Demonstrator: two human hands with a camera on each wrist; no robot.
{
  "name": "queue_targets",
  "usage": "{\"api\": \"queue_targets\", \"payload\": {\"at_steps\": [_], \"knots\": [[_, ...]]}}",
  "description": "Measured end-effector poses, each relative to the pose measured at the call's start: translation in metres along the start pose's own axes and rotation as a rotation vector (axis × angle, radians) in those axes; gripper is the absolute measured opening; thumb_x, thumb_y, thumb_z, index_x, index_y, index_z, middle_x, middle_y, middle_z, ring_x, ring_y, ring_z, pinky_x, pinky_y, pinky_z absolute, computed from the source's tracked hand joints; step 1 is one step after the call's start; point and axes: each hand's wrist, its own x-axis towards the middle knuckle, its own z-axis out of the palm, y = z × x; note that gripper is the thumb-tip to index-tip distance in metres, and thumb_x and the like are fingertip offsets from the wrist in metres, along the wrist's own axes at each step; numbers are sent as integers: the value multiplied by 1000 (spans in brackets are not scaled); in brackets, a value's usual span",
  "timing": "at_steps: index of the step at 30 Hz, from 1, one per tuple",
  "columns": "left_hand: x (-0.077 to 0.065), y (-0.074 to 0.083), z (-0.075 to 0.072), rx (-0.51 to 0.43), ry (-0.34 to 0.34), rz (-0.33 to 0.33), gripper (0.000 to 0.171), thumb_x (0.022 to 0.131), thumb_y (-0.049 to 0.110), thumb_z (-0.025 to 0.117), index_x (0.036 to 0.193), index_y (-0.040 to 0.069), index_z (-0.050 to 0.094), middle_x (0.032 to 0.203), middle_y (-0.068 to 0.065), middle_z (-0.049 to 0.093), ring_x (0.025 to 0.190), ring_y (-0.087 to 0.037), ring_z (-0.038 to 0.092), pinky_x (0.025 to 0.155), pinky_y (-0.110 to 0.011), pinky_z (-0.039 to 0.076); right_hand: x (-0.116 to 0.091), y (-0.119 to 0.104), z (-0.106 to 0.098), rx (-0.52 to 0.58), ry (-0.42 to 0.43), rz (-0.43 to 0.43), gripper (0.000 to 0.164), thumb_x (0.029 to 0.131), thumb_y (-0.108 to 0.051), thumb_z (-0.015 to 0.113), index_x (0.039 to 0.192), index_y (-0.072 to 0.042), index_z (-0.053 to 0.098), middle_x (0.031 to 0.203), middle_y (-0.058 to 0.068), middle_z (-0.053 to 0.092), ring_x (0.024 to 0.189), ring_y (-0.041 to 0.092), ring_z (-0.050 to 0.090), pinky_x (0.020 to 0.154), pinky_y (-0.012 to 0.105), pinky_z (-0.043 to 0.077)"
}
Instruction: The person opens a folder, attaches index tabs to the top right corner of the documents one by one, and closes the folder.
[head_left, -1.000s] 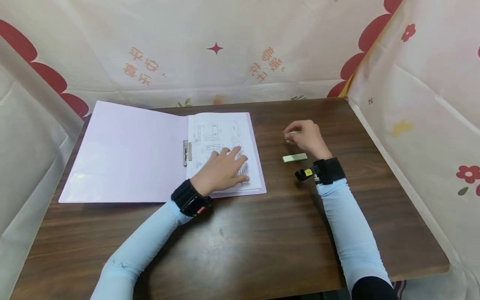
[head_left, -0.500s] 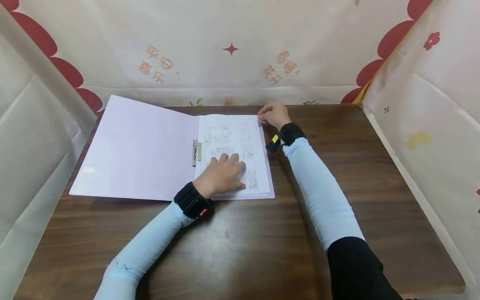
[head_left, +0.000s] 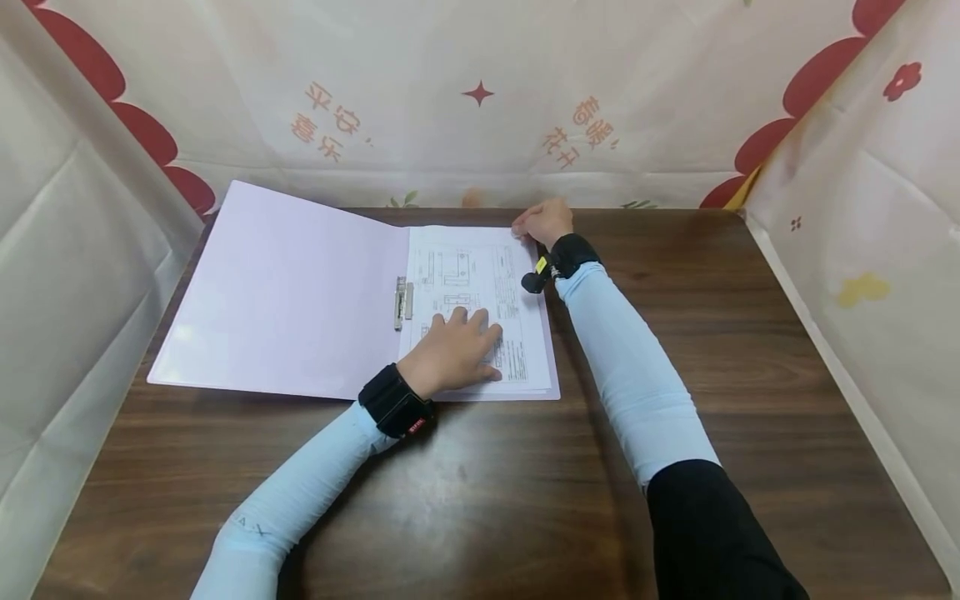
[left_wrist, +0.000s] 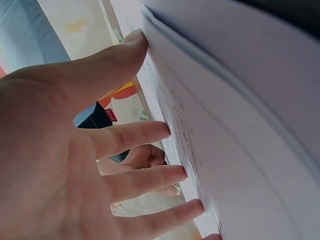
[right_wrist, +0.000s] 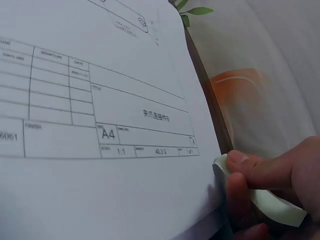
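An open lilac folder (head_left: 285, 292) lies on the table, with printed drawing sheets (head_left: 521, 350) held at a metal clip (head_left: 403, 304). My left hand (head_left: 452, 350) rests on the top sheet, its fingers spread and fairly straight. At the sheets' far right corner, my right hand (head_left: 546, 223) pinches a pale green sticky note (right_wrist: 277, 209) between thumb and fingers. The strip bends in the right wrist view, one end right at the sheet's edge. The left wrist view shows my left fingertips (left_wrist: 167, 129) touching the paper.
The brown wooden table (head_left: 480, 500) meets a printed cloth (head_left: 420, 108) at its back edge. More cloth (head_left: 847, 208) hangs along the right side. My right forearm (head_left: 630, 358) crosses over the table right of the folder.
My right hand has moved left and away from me, from beside a green sticky note pad to the sheets' far right corner. My left hand stays on the paper. The head view has shifted slightly.
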Motion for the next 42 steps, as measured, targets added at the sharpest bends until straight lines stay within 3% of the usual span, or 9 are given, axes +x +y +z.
{"api": "queue_targets", "payload": {"at_steps": [8,15,22,30,37,42], "knots": [[1,1,-8,-3,-21,0,69,93,59,68,145,17,54,142,-12,54,125,-35,53,96,-54,51,8,-1,6,56,-8,53,17,91,-16,78,107,-12,81,106,5,72,94,22,64,87,32,49],[3,2,-8,0,-25,-8,67,93,58,69,144,18,55,140,-11,55,124,-34,54,95,-52,51,10,-2,8,47,-28,-1,17,91,-18,78,107,-14,81,119,6,72,107,23,61,93,34,49],[1,3,-6,2,-28,1,66,93,58,69,142,16,56,139,-12,55,123,-34,54,95,-53,51,5,4,7,-91,18,31,18,90,-21,77,105,-13,81,115,6,71,108,26,60,91,38,48],[1,2,-4,18,-11,0,66,92,59,69,142,17,56,138,-11,56,123,-34,54,95,-53,52,-2,4,7,-127,58,-26,20,90,-22,76,106,-11,81,115,7,71,109,27,58,91,39,46],[2,1,-3,15,-12,-14,68,91,59,70,143,18,56,136,-11,57,120,-33,55,94,-51,51,4,5,6,-310,88,-103,30,92,-33,77,111,-10,74,114,9,69,105,30,60,92,42,45],[3,2,-1,18,-16,-17,66,91,58,71,142,18,57,134,-11,58,116,-33,56,93,-51,52,8,9,3,-319,64,-111,33,93,-33,76,116,-10,72,119,10,67,107,30,59,93,42,45]]}}
